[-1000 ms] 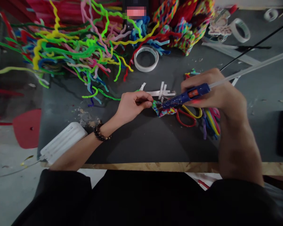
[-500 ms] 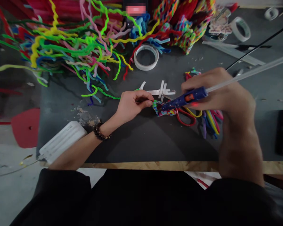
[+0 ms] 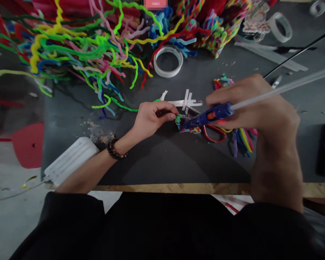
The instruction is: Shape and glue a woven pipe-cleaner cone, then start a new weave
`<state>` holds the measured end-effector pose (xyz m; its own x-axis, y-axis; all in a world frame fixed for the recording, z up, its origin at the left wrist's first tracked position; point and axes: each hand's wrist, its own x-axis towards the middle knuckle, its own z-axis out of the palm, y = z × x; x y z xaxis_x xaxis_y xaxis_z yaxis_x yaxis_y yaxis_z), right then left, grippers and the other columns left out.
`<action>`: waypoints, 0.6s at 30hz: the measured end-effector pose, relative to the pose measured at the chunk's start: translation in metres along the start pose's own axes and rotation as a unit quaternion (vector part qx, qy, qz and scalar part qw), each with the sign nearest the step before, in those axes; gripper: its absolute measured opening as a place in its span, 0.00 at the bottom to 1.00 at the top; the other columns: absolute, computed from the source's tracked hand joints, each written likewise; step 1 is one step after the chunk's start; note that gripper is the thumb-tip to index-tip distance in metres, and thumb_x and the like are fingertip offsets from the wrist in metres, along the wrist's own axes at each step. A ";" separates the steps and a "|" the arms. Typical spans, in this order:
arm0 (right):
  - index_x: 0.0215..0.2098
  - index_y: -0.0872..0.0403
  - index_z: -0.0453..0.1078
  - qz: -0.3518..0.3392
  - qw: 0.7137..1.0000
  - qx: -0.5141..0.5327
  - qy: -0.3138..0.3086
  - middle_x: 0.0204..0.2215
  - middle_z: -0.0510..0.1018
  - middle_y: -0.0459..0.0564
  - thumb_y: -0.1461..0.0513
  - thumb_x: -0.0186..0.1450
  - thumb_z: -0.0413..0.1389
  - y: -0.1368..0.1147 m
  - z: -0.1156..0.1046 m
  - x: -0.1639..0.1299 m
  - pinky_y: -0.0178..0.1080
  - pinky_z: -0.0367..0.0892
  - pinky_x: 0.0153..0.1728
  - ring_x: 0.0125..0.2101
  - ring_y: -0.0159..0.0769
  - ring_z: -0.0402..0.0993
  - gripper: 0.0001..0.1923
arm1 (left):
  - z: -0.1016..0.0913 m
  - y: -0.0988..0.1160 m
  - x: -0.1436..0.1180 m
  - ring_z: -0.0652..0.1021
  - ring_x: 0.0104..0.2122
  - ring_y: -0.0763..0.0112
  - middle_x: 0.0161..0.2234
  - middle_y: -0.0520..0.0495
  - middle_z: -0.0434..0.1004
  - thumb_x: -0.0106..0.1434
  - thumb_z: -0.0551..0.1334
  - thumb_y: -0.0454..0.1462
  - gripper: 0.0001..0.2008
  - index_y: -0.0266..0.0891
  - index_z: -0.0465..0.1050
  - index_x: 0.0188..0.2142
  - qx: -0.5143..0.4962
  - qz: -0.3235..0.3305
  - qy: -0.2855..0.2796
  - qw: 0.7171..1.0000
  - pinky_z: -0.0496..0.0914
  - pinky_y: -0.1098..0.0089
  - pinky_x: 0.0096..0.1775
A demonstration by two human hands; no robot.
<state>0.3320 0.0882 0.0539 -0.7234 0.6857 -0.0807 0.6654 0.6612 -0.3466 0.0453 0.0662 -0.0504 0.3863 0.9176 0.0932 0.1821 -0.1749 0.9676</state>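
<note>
My left hand (image 3: 154, 117) pinches the left end of a small multicoloured braided piece (image 3: 195, 130) between thumb and fingertips. Wrapped around a blue hot glue gun (image 3: 219, 111), my right hand (image 3: 255, 103) points its nozzle at that piece; whether the tip touches it I cannot tell. A long clear glue stick (image 3: 284, 87) sticks out of the gun's back. Red-handled scissors (image 3: 214, 139) lie just right of the braided piece, partly under the gun. Behind it are white tape strips (image 3: 188, 101).
Tangled pipe cleaners (image 3: 97, 50) cover the back left. A tape roll (image 3: 168, 62) lies at centre back, another tape roll (image 3: 280, 27) further right. A white power bank-like box (image 3: 71, 159) sits by my left forearm. Cut coloured pieces (image 3: 243, 141) lie under my right hand.
The view has shifted slightly. My left hand still pinches the braided piece, and the glue gun has moved a little left and down along it.
</note>
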 end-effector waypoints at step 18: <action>0.36 0.47 0.74 -0.008 0.998 0.059 0.013 0.29 0.81 0.49 0.43 0.68 0.56 0.004 -0.009 -0.003 0.43 0.57 0.31 0.28 0.39 0.75 0.18 | 0.002 0.005 -0.004 0.82 0.34 0.70 0.37 0.48 0.83 0.68 0.69 0.45 0.10 0.41 0.81 0.41 -0.001 0.007 0.032 0.999 0.76 0.71 0.35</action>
<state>0.3385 0.0914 0.0616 -0.7285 0.6832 -0.0508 0.6255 0.6330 -0.4561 0.0468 0.0612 -0.0465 0.3301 0.9361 0.1212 0.1761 -0.1872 0.9664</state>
